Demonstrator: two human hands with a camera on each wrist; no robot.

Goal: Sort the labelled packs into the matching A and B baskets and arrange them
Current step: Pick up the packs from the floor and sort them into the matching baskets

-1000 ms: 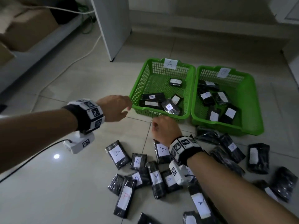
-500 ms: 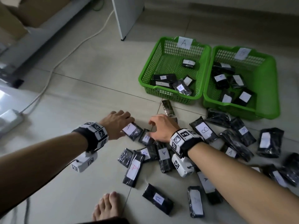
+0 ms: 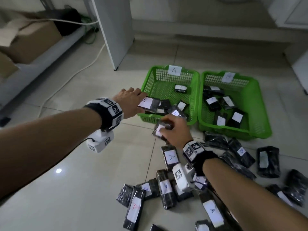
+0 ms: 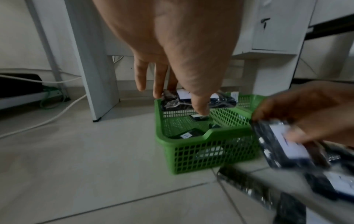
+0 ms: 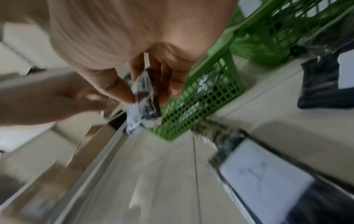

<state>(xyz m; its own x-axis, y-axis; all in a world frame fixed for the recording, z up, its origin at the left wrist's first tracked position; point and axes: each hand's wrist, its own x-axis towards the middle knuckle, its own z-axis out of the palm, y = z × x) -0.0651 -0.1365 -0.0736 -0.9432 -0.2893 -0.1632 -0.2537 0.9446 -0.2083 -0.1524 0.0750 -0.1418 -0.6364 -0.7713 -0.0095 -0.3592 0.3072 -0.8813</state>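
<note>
Since half a second ago both hands have risen from the floor pile: your left hand (image 3: 131, 104) pinches an A pack (image 3: 150, 104) over the A basket's (image 3: 195, 100) near-left corner, while your right hand (image 3: 175, 130) grips another pack (image 3: 159, 130) at its near rim. Lay them flat, labels up.

1. Both bare forearms reach forward from the bottom of the head view, each with a black band carrying black-and-white marker tiles and a white camera unit slung under the wrist.
2. The left hand (image 3: 131, 101) is stretched ahead, back upward, and holds a black pack (image 3: 150, 104) with an A label; the fingers (image 4: 159, 81) point down along the pack's far side and the thumb lies across its near side.
3. The right hand (image 3: 175, 130) sits lower and nearer, fingers curled, pinching a second pack (image 3: 160, 130) between thumb and fingers (image 5: 172, 84).
4. The two hands are close but apart.
</note>
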